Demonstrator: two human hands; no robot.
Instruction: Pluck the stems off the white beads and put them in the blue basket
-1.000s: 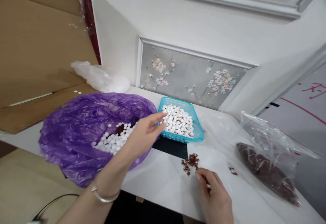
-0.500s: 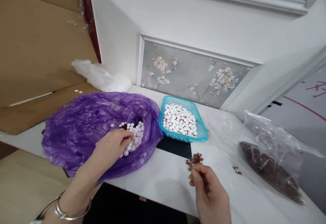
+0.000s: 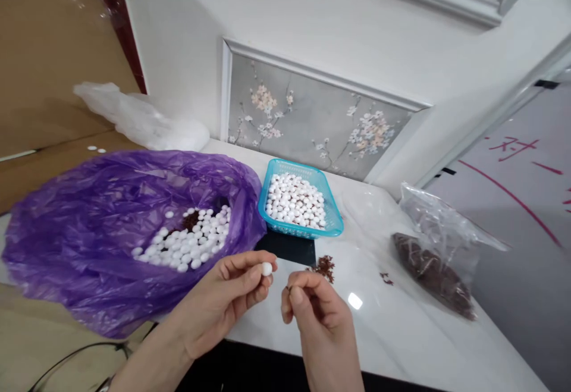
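Note:
My left hand (image 3: 232, 291) pinches a small round white piece (image 3: 266, 269) between thumb and fingertips, in front of the purple bag. Close beside it on the right, my right hand (image 3: 323, 320) is closed in a pinch. A tiny dark tip shows at its fingers, most likely one of the small brown pieces, though most of it is hidden. A little pile of brown branching pieces (image 3: 325, 268) lies on the table just beyond my right hand. The open purple plastic bag (image 3: 89, 201) at left holds many white pieces (image 3: 191, 243) and some brown bits.
A blue plastic basket (image 3: 333, 219) full of white pieces stands at the back of the white table (image 3: 401, 332). To the right lie a few loose brown bits (image 3: 386, 279) and a clear bag of brown pieces (image 3: 432, 273). A white plastic bag (image 3: 147, 121) rests back left.
My left hand has left the purple bag with a white piece and moved right, close to my right hand. My right hand has shifted slightly left. The view has turned a little.

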